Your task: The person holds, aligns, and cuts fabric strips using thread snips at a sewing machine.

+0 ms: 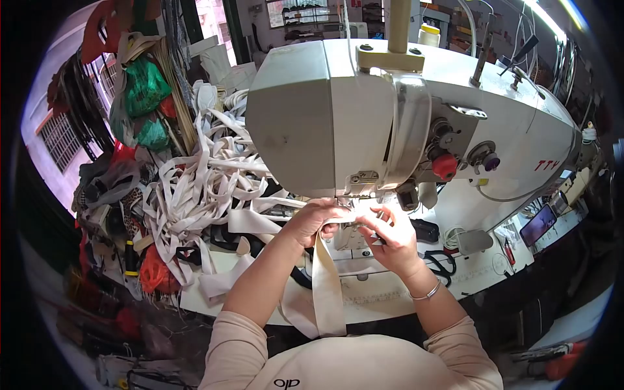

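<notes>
A cream fabric strip point(327, 286) runs up from my lap, over the table edge, to the needle area of a large white sewing machine point(289, 97). My left hand point(316, 221) is closed on the strip just left of the needle, the band passing between thumb and fingers. My right hand point(393, 240) is at the right of the needle, its fingertips pinched at the strip's upper end. Something small and dark shows by its curled fingers, too small to name. Fingers and glare partly hide the needle and presser foot.
A tangled heap of white strips point(201, 175) covers the left side. Black-handled scissors point(443, 266) lie right of my right hand. Farther right are a phone point(538, 225) and a red-handled tool point(509, 252). An orange-red bag point(158, 270) sits at the lower left.
</notes>
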Available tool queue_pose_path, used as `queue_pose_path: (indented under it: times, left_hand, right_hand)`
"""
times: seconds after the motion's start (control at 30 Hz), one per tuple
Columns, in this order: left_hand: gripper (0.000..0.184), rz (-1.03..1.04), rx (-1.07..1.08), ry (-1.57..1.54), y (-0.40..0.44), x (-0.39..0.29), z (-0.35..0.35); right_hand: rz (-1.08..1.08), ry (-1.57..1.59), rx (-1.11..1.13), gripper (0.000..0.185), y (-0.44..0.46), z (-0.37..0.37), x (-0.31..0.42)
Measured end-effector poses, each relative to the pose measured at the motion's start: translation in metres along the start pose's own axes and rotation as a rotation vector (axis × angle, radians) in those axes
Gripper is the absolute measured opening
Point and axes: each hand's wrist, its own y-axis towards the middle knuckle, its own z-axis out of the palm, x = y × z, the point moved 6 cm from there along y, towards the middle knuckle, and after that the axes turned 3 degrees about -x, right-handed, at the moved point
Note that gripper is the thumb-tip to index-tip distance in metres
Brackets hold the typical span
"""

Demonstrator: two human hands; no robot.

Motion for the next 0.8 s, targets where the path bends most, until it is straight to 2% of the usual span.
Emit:
queue_pose_path:
  times: [0.23, 0.37, 0.43, 0.53, 0.6, 0.7, 0.8]
  left_hand:
    - [0.011, 0.003, 0.018, -0.012, 0.002, 0.002, -0.004]
    - [0.011, -0.008, 0.095, 0.058, 0.005, 0.002, -0.005]
    - [0.010, -0.004, 0.083, 0.046, 0.004, 0.000, -0.008]
    - [0.010, -0.016, 0.069, 0.031, 0.005, -0.002, -0.011]
    - [0.010, -0.026, 0.044, 0.056, 0.011, -0.002, -0.015]
    - [0.011, -0.022, 0.112, 0.096, 0.014, -0.003, -0.014]
    - [0.012, -0.020, 0.119, 0.097, 0.015, -0.005, -0.014]
  right_hand:
    - [0.002, -0.055, 0.015, 0.038, -0.002, 0.001, 0.001]
    - [0.005, -0.024, 0.063, 0.033, -0.008, -0.016, 0.002]
    - [-0.012, -0.128, -0.017, 0.027, -0.016, -0.040, -0.005]
    - [0.178, -0.339, -0.063, 0.017, -0.029, -0.083, -0.022]
    - [0.455, -0.477, -0.097, 0.013, -0.066, -0.114, -0.065]
    - [0.500, -0.678, -0.092, 0.012, -0.108, -0.141, -0.089]
    - [0.529, -0.665, -0.092, 0.011, -0.111, -0.140, -0.091]
